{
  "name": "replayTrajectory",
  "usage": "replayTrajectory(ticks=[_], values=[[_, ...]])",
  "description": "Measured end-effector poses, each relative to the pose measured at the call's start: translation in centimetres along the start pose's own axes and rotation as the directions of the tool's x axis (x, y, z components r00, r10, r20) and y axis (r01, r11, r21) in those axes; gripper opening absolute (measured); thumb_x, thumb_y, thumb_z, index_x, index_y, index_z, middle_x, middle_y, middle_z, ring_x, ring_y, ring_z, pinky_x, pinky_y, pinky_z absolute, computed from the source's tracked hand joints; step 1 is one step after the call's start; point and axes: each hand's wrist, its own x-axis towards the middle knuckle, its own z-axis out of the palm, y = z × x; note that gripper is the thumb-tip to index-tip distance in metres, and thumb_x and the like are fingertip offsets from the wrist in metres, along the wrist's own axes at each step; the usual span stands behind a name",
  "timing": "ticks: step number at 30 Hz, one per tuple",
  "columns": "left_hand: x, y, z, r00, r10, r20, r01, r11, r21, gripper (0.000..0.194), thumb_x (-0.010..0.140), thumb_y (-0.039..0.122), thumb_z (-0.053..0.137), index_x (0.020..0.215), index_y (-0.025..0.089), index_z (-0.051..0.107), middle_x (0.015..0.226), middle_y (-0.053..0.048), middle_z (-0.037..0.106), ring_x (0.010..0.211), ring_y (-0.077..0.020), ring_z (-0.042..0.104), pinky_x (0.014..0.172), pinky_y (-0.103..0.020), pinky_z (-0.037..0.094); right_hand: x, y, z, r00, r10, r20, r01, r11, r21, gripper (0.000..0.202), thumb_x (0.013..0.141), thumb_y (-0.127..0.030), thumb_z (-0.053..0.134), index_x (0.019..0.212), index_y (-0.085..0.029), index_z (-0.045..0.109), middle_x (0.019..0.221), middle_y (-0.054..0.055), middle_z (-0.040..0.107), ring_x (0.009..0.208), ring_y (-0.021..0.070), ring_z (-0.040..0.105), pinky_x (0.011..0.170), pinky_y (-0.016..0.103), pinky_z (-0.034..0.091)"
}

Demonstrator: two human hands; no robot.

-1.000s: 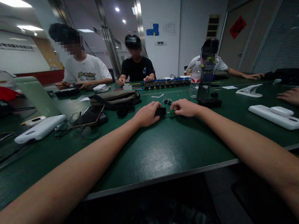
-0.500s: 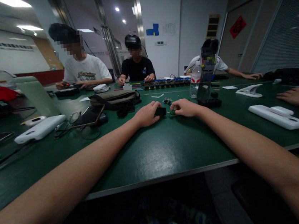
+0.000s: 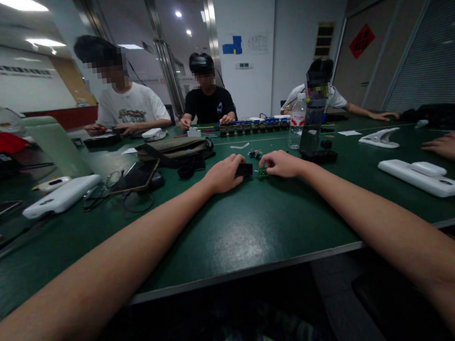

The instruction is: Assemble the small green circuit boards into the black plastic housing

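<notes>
On the green table, my left hand point(image 3: 224, 174) is closed on a small black box-like piece point(image 3: 244, 170). To its right, my right hand point(image 3: 282, 163) pinches a small green circuit board point(image 3: 262, 173) with its fingertips. A narrow gap separates the black piece from the board. Just beyond them lies a little bundle of coloured parts point(image 3: 254, 153), too small to make out. A dark open box or tray point(image 3: 319, 157) lies to the right of my right hand.
Behind my left hand is a grey-green bag point(image 3: 171, 148). Glasses, a phone point(image 3: 135, 177) and a white power bank point(image 3: 62, 197) lie left. A water bottle point(image 3: 297, 124) and a dark bottle point(image 3: 313, 125) stand right. White devices point(image 3: 421, 177) and another person's hand point(image 3: 450, 146) are farther right. Several people sit around.
</notes>
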Motion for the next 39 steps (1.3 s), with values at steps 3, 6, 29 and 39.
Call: replayTrajectory(ticks=[3,6,29,39], values=[[0.0,0.01,0.01,1.0,-0.003,0.0,0.003,1.0,0.001,0.042,0.084,0.029,0.056,0.124,0.02,0.047,0.122,-0.012,0.059,0.109,-0.027,0.064,0.096,-0.039,0.051,0.0,-0.03,-0.04,1.0,0.003,0.008,-0.003,1.0,0.004,0.027,0.079,-0.01,0.063,0.104,-0.015,0.074,0.081,0.001,0.067,0.072,0.012,0.057,0.072,0.022,0.04],[0.01,0.01,0.02,1.0,-0.002,-0.001,0.002,1.0,0.005,0.042,0.084,0.029,0.056,0.124,0.02,0.047,0.123,-0.012,0.059,0.109,-0.0271,0.064,0.096,-0.04,0.051,-0.01,-0.06,-0.05,1.0,0.007,0.007,-0.007,1.0,0.005,0.028,0.079,-0.01,0.063,0.104,-0.015,0.073,0.081,0.001,0.068,0.071,0.012,0.057,0.072,0.022,0.039],[-0.02,0.04,-0.04,1.0,0.0,-0.01,0.0,1.0,-0.008,0.041,0.083,0.028,0.056,0.123,0.02,0.048,0.121,-0.012,0.059,0.108,-0.0278,0.064,0.095,-0.041,0.051,0.02,-0.01,0.11,1.0,-0.002,-0.011,0.002,1.0,0.001,0.027,0.078,-0.009,0.062,0.101,-0.016,0.074,0.079,0.001,0.067,0.071,0.0124,0.057,0.071,0.022,0.04],[-0.09,-0.01,-0.03,1.0,0.005,-0.019,-0.005,1.0,0.004,0.043,0.083,0.03,0.056,0.124,0.02,0.048,0.121,-0.012,0.057,0.108,-0.0281,0.063,0.096,-0.041,0.051,0.07,0.06,0.07,1.0,-0.007,-0.005,0.007,1.0,0.0,0.027,0.078,-0.011,0.062,0.101,-0.017,0.074,0.08,0.001,0.067,0.071,0.0126,0.056,0.072,0.023,0.04]])
